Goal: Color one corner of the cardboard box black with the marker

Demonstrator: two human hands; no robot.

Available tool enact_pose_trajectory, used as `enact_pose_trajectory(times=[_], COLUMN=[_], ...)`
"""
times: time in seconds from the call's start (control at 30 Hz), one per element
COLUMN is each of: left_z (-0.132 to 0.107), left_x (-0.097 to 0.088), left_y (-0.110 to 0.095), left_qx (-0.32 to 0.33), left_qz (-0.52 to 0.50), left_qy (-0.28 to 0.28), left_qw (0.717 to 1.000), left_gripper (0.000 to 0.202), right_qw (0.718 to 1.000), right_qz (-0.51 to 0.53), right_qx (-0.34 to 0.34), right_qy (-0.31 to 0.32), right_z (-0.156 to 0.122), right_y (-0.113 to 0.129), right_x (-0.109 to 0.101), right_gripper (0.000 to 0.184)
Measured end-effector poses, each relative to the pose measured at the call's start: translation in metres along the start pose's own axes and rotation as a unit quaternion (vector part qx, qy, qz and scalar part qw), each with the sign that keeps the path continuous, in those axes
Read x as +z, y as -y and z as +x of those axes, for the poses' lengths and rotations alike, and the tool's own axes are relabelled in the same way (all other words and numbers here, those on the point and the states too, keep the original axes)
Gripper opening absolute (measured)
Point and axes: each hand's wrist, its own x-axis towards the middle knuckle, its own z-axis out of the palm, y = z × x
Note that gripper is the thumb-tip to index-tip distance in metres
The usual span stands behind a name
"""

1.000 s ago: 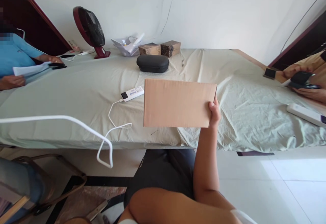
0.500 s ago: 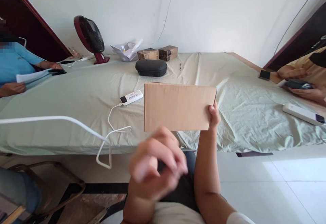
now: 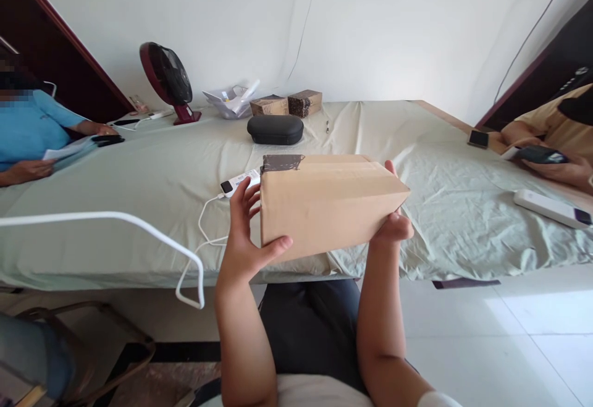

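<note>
A brown cardboard box (image 3: pixel 324 209) is held up above the near edge of the table, tilted so that its top and front faces show. Black scribble covers the top's left corner. My right hand (image 3: pixel 393 225) grips the right end, thumb at the lower corner and a fingertip showing behind the far edge. Around the left end is my left hand (image 3: pixel 245 234), its thumb pressed on the front face and its fingers spread along the side. Just behind the box, partly covered by it, lies a white device with a dark screen (image 3: pixel 231 186), a white cable plugged into it.
A green cloth (image 3: pixel 139 178) covers the table. Toward the back stand a black case (image 3: pixel 275 130), two small boxes (image 3: pixel 304 103), a plastic basket (image 3: pixel 229 107) and a fan (image 3: pixel 169 79). A white cable (image 3: pixel 115 215) crosses the left foreground. People sit at both sides; another white device (image 3: pixel 549 208) lies right.
My left hand has risen from in front of me to the box's left end and taken hold of it. The box has tipped, bringing its top face and black scribble into sight.
</note>
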Motion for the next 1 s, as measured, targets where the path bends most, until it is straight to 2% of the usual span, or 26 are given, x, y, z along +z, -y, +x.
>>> enact_pose_trajectory(times=[0.23,0.43,0.5,0.7,0.83,1.0], left_z=[-0.002,-0.004,-0.006,-0.010,-0.009,-0.008], left_x=[0.006,0.001,-0.003,-0.010,-0.016,-0.016], left_y=[-0.017,-0.030,-0.032,-0.027,-0.025,-0.030], left_qx=[0.064,0.120,0.120,0.069,0.057,0.060], left_qz=[0.086,0.148,0.140,0.036,0.050,0.105], left_qy=[-0.008,0.029,0.036,0.024,0.037,0.053], left_qw=[0.994,0.981,0.982,0.997,0.996,0.991], left_gripper=[0.120,0.117,0.115,0.112,0.102,0.086], right_qw=[0.995,0.980,0.969,0.942,0.929,0.938], right_qz=[-0.047,-0.099,-0.127,-0.161,-0.158,-0.150], right_qx=[0.032,0.037,0.041,0.037,0.035,0.041], right_qy=[0.078,0.170,0.210,0.292,0.332,0.311], right_z=[0.008,0.010,0.009,0.010,0.012,0.013], right_y=[0.001,-0.003,-0.004,-0.003,-0.004,-0.008], right_x=[-0.006,-0.016,-0.022,-0.033,-0.037,-0.038], right_gripper=[0.104,0.093,0.093,0.131,0.120,0.115])
